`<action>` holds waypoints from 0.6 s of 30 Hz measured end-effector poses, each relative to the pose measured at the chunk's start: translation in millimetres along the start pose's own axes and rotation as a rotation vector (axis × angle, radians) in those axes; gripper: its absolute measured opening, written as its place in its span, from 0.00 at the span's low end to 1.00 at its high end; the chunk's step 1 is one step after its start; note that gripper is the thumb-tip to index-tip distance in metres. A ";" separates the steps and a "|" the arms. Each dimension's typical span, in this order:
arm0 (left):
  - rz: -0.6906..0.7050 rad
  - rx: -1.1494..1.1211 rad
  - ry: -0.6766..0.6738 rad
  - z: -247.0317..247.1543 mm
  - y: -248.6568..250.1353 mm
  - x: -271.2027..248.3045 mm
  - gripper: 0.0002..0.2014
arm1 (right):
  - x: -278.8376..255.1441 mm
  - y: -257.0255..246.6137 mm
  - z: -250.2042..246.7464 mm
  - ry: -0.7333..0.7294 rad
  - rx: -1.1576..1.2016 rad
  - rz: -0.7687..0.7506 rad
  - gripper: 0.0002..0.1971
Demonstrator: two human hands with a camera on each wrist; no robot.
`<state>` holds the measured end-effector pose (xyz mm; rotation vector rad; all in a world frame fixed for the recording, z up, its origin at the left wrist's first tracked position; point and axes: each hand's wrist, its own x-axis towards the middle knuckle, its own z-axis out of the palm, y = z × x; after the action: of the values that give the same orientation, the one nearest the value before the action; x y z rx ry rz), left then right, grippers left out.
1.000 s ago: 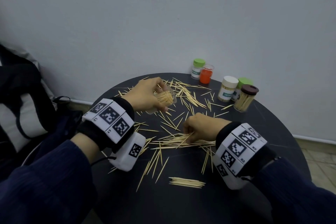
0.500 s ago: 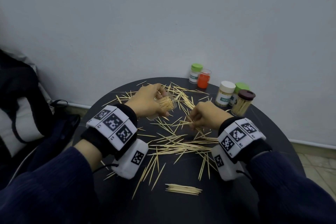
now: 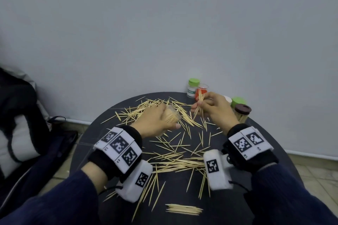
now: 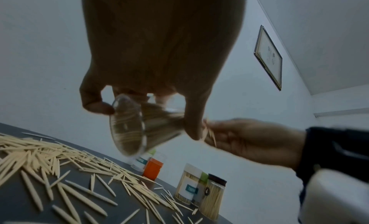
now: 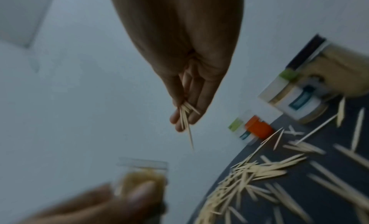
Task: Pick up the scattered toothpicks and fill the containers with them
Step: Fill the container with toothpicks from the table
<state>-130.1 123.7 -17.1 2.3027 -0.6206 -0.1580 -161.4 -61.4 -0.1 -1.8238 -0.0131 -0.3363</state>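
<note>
Left hand (image 3: 155,122) grips clear plastic toothpick-filled container (image 3: 171,116), tilted. Right hand (image 3: 214,109), just beside it, pinches bundle of pale wooden toothpicks (image 3: 199,105) above the dark round counter (image 3: 182,197).

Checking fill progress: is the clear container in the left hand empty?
No. The clear container, held by the left hand, shows densely packed toothpicks.

Two hands (image 3: 155,120) (image 3: 215,109), one round table (image 3: 256,133), six containers counted: five standing at the far edge (image 3: 242,113), one clear one held (image 3: 172,115); loose toothpicks (image 3: 175,160) too many to count.
</note>
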 end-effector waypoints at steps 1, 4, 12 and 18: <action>-0.007 0.038 0.009 1.1 0.1 1.0 0.27 | 0.5 -3.6 0.8 0.034 0.065 -0.028 0.06; -0.042 0.052 0.032 3.4 1.6 0.7 0.26 | 1.8 -10.6 6.8 0.082 0.208 -0.091 0.04; -0.008 0.005 -0.012 5.5 11.6 -1.6 0.15 | -5.6 -10.7 42.5 0.030 0.264 -0.065 0.03; 0.007 -0.118 0.039 2.3 3.5 0.0 0.19 | -11.1 -6.7 58.1 0.001 0.330 -0.004 0.04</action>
<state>-132.1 120.2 -16.4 2.1847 -0.5840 -0.1419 -160.4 -2.8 -10.2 -1.4965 -0.0677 -0.3175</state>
